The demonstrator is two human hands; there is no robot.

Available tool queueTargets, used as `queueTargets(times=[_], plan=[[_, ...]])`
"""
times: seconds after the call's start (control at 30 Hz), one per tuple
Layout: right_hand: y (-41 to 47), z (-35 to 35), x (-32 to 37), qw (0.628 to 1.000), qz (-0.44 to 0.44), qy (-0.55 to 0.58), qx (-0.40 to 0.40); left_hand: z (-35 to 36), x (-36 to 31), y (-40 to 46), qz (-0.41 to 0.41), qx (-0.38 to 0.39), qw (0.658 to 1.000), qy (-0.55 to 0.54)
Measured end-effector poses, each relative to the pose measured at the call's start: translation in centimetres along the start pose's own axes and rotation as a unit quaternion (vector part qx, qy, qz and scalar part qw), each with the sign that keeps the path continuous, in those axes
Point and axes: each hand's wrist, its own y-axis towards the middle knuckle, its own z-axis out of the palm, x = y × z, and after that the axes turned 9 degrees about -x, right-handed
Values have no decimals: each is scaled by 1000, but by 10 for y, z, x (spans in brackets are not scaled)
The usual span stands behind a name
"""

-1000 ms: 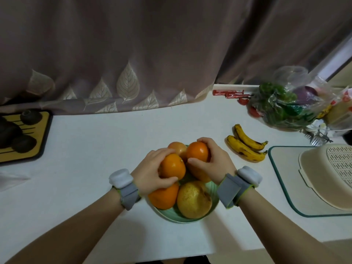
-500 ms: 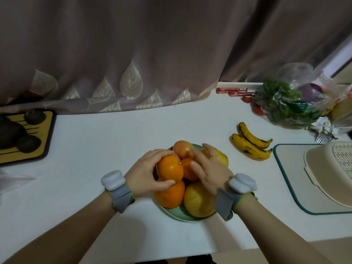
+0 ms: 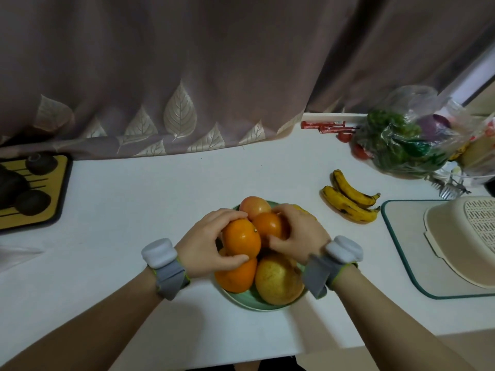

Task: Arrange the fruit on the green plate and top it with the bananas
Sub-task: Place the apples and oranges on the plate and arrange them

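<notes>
The green plate (image 3: pixel 247 301) sits on the white counter, piled with fruit. My left hand (image 3: pixel 203 245) is curled around an orange (image 3: pixel 241 238) on top of the pile. Beside it my right hand (image 3: pixel 300 236) grips a second, darker orange (image 3: pixel 267 224). Below them lie another orange (image 3: pixel 237 275) and a yellow pear (image 3: pixel 278 281). A reddish apple (image 3: pixel 254 206) rests at the back of the plate. Part of another yellow fruit (image 3: pixel 304 211) shows behind my right hand. Two spotted bananas (image 3: pixel 351 200) lie on the counter to the plate's right, apart from it.
A yellow-and-black tray (image 3: pixel 57 191) with dark round fruit sits at far left. A plastic bag of greens (image 3: pixel 401 145) and red utensils (image 3: pixel 326 127) lie at back right. A beige colander (image 3: pixel 466 236) rests on a green-edged mat (image 3: pixel 396 253). A curtain (image 3: pixel 187 76) hangs behind.
My right hand lowered its orange into the pile beside the left one, and a yellow fruit came into view behind it. The left hand stays on its orange.
</notes>
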Motion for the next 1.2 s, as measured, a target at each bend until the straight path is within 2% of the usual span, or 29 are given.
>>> queueTargets(times=[0.07,0.17,0.27,0.37,0.6,0.73,0.93,1.1,1.2], plan=[[0,-9,-6,994,51,81,-50,7,-4,1,-1,18,1000,17],[-1,-14,-10,984,81,127,-97,23,-12,8,-5,56,996,74],[-2,-13,-10,984,85,122,-98,37,-19,15,-33,64,985,156],[-2,-13,-6,989,81,92,-84,41,-16,16,-11,52,974,220],[-3,-20,-1,996,62,-56,1,28,-10,7,-2,37,991,126],[-3,-24,1,995,69,-53,47,26,-5,7,1,40,996,80],[-2,-29,2,981,32,-99,162,22,0,4,-1,-3,1000,28],[-3,-13,10,977,19,-166,130,19,2,5,-9,-21,999,32],[3,-17,7,969,-3,-181,167,15,1,9,-11,2,997,71]])
